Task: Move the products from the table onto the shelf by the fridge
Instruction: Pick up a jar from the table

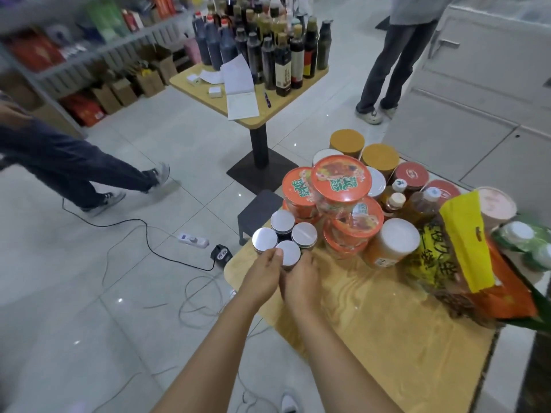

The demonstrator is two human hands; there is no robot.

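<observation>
Reaching over the wooden table's (387, 323) near corner, the left hand (264, 277) and right hand (302, 278) clasp the silver-lidded jar (288, 252) between them, fingers seemingly curled round its sides. It stands touching three matching jars (282, 219), beside orange noodle tubs (340, 180).

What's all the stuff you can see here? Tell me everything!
jars: four, silver lids, wooden table's corner
noodle bowls: about four, orange, stacked behind the jars
tubs: two, mustard lids, table's far edge
drink bottles: three, amber, right of the bowls
bag: one, yellow, table's right side
wooden table: one, tan, nearest
far table: one, tan, further back
dark bottles: many, black-brown, on the far table
power strip: one, white, floor
stool: one, dark, beside the wooden table
other people: two, legs only, left and far right
left hand: grips the jars, left side
right hand: grips the jars, right side
</observation>
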